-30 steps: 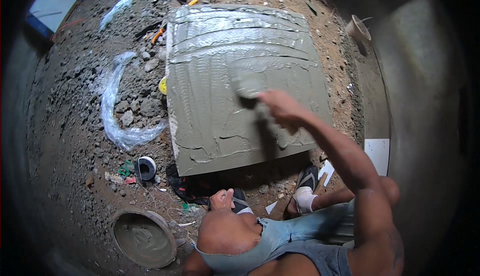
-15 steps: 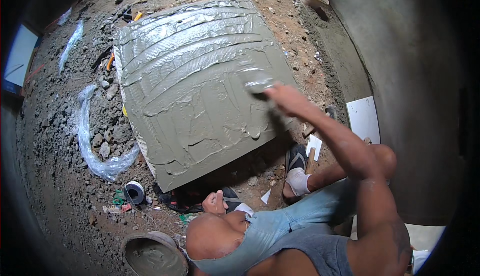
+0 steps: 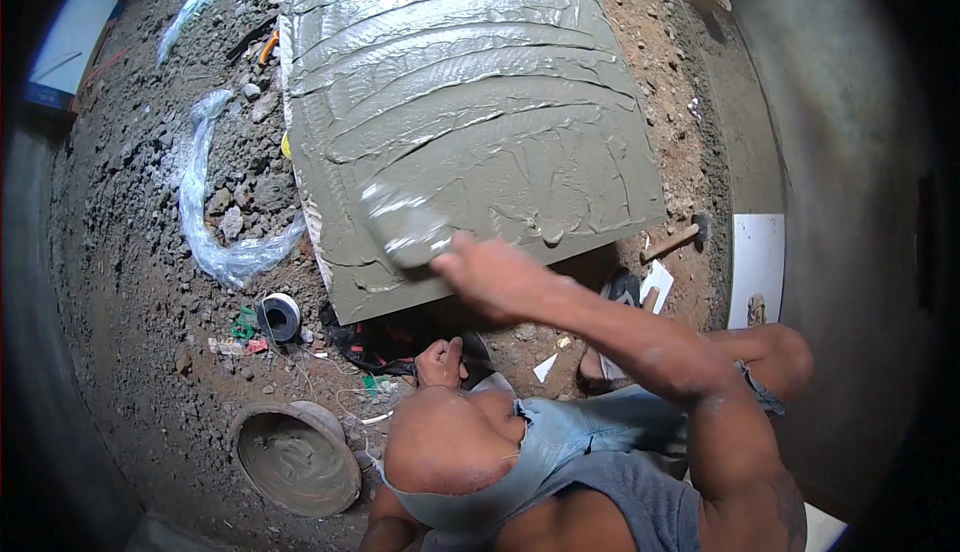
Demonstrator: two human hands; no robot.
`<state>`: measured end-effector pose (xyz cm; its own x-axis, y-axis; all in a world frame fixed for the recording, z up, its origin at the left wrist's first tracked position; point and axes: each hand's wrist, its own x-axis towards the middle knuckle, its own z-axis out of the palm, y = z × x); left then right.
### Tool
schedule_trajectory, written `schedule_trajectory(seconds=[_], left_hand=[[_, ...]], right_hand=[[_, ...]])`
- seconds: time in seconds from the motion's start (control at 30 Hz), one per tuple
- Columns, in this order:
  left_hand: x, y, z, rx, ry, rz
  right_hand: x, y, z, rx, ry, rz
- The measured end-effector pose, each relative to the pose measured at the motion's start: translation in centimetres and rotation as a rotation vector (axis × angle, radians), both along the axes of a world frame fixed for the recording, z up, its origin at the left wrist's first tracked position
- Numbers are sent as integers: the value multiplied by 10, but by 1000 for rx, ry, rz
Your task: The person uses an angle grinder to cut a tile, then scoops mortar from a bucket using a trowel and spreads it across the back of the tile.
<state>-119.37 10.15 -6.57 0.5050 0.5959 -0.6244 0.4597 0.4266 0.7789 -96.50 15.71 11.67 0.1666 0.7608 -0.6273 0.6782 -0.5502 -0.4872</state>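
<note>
Mortar-coated slab (image 3: 470, 122): right hand (image 3: 490, 272) gripping trowel (image 3: 405, 224), now shifted to lower-left edge.

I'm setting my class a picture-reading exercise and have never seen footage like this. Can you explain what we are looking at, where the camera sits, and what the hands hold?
No machine here: a person works with bare hands. The camera is worn on the person's head and looks down through a wide lens, so straight edges bend.

The right hand reaches forward holding a trowel flat on a large slab coated in wet grey mortar, combed into ridges. The left hand rests low near the knee; whether it holds anything is unclear.

Around them is rubbly dirt ground, with a mortar pan, a crumpled plastic sheet, a tape roll and a hammer.
</note>
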Motion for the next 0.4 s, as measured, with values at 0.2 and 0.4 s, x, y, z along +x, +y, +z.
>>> schedule_trajectory(seconds=[0.2, 0.4], left_hand=[[2, -10, -5, 14, 19, 35], [2, -2, -2, -107, -66, 35]], right_hand=[[-28, -5, 5, 73, -7, 39], [53, -85, 29, -200, -280, -281]])
